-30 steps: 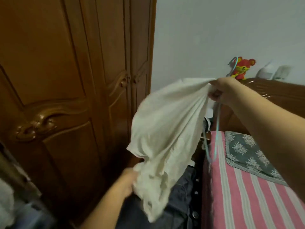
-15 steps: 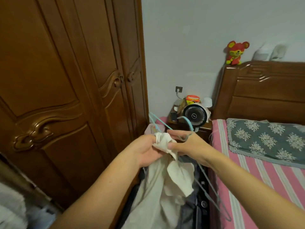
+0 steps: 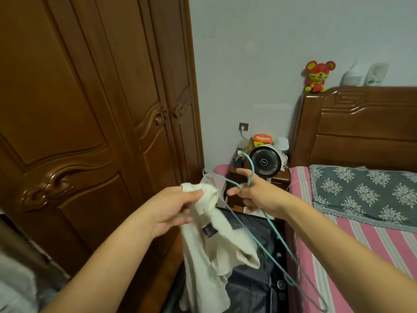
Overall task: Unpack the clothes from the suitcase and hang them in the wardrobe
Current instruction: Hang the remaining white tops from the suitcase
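Note:
A cream-white garment [image 3: 209,247] with a small dark neck label hangs in the middle of the view. My left hand [image 3: 176,206] grips its bunched collar. To the right of it, my right hand [image 3: 255,193] holds a thin teal wire hanger [image 3: 268,224] by the neck below the hook, index finger and thumb stretched toward the garment. The hanger's frame slants down to the right, with one end lying against the collar. Below them lies the open dark suitcase [image 3: 255,283] on the floor. The brown wooden wardrobe [image 3: 90,109] fills the left, with the doors in view shut.
A bed with a pink striped sheet [image 3: 372,256], a grey patterned pillow [image 3: 365,190] and a wooden headboard stands on the right. A nightstand with a small black fan [image 3: 265,162] stands between wardrobe and bed. A red plush toy [image 3: 317,75] sits on the headboard.
The garment came down from an arm's-length spread to chest height. My left hand took over the collar, and my right hand let go of the cloth and now holds only the hanger.

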{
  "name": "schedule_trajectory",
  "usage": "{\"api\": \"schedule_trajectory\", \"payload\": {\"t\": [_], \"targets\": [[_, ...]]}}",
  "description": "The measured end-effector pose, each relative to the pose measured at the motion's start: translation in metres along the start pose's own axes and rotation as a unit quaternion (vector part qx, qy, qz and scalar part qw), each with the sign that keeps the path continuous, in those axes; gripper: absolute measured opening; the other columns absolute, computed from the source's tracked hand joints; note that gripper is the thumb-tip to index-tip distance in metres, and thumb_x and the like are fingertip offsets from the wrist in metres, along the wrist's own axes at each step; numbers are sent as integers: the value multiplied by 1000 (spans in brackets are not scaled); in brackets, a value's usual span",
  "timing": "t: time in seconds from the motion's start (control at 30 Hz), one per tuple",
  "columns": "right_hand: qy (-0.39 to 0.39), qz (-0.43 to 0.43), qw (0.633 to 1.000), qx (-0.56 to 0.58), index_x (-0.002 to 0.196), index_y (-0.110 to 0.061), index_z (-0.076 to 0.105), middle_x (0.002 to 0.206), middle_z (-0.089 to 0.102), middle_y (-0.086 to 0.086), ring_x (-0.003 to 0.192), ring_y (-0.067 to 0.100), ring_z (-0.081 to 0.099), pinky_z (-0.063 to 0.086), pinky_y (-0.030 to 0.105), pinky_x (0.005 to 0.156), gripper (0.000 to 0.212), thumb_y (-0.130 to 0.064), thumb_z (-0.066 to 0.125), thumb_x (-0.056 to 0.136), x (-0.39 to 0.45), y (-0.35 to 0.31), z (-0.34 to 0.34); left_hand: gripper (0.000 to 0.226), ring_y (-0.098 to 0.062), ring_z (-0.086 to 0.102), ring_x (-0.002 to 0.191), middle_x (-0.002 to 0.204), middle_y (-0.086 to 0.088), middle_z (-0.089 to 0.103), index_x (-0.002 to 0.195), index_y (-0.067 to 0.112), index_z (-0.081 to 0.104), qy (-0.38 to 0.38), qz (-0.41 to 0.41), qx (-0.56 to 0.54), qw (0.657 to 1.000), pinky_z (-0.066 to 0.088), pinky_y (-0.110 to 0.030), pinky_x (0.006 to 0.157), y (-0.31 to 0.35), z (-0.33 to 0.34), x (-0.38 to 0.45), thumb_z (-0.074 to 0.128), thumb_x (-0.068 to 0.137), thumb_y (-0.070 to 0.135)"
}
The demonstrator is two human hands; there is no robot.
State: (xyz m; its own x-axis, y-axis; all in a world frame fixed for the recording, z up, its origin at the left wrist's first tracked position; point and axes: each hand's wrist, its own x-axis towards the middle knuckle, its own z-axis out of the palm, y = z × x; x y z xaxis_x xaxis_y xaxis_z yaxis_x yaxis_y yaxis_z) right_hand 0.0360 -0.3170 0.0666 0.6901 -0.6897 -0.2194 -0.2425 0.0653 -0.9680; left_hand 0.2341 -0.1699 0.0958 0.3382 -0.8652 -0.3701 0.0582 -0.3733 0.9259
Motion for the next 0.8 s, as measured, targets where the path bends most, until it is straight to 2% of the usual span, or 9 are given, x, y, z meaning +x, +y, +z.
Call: {"api": "schedule_trajectory", "payload": {"t": [0.07,0.13,0.2,0.27,0.33,0.43,0.6,0.7,0.8], "targets": [[53,32,996,-65,135,-21,37,86,61,10,51,11,39,37,26,47,45,-3,54,99,4,21,-15,40,-19,61,93,120,-7,67,128,17,65,83,13,177,981,46,-31,79,-8,-8,4,70,92,35],[104,54,987,-114,120,-11,46,89,68,12,54,18,49,39,29,47,23,-2,53,99,5,45,-30,55,-21,59,110,132,-6,61,141,9,54,107,-11,254,961,43,-31,87,-22,-14,10,65,95,38],[142,72,977,-143,102,-15,52,104,67,18,63,30,66,54,38,54,11,-7,59,97,3,69,-44,49,-17,62,99,113,-1,66,133,8,60,128,-46,314,940,47,-32,87,-42,-20,16,63,97,41],[176,70,959,-211,89,-25,59,100,70,9,74,31,72,60,50,67,12,-18,69,87,0,93,-56,36,-19,67,96,99,1,72,113,13,74,156,-43,336,928,53,-37,92,-63,-26,27,65,94,43],[216,57,936,-271,79,-31,65,80,73,-1,73,23,72,60,49,72,8,-28,73,82,-8,108,-60,24,-21,70,96,90,1,77,93,15,80,171,1,252,952,53,-35,91,-72,-24,32,69,93,37],[284,12,916,-282,72,-26,69,68,70,-9,69,14,68,57,36,70,18,-27,71,91,-25,109,-56,21,-19,73,88,83,-4,78,86,9,79,149,46,134,979,51,-25,77,-59,-8,32,69,95,24],[341,-8,912,-229,71,-19,63,62,68,-7,68,15,65,52,38,74,27,-25,62,97,-41,123,-50,13,-17,69,93,109,-13,73,109,10,69,134,19,22,991,56,-31,77,-26,9,52,63,99,15],[391,-23,898,-199,68,-21,55,61,61,-2,64,19,58,43,37,62,32,-25,57,100,-52,127,-45,33,-19,71,98,111,-13,71,132,15,56,25,-34,-38,998,57,-41,89,-12,11,56,51,102,1],[437,-23,880,-187,67,-22,43,64,53,2,65,29,51,33,36,56,38,-33,46,103,-65,126,-52,32,-27,73,102,111,-13,75,125,9,57,-23,-27,-42,998,56,-47,92,0,5,59,47,99,-8]]}}
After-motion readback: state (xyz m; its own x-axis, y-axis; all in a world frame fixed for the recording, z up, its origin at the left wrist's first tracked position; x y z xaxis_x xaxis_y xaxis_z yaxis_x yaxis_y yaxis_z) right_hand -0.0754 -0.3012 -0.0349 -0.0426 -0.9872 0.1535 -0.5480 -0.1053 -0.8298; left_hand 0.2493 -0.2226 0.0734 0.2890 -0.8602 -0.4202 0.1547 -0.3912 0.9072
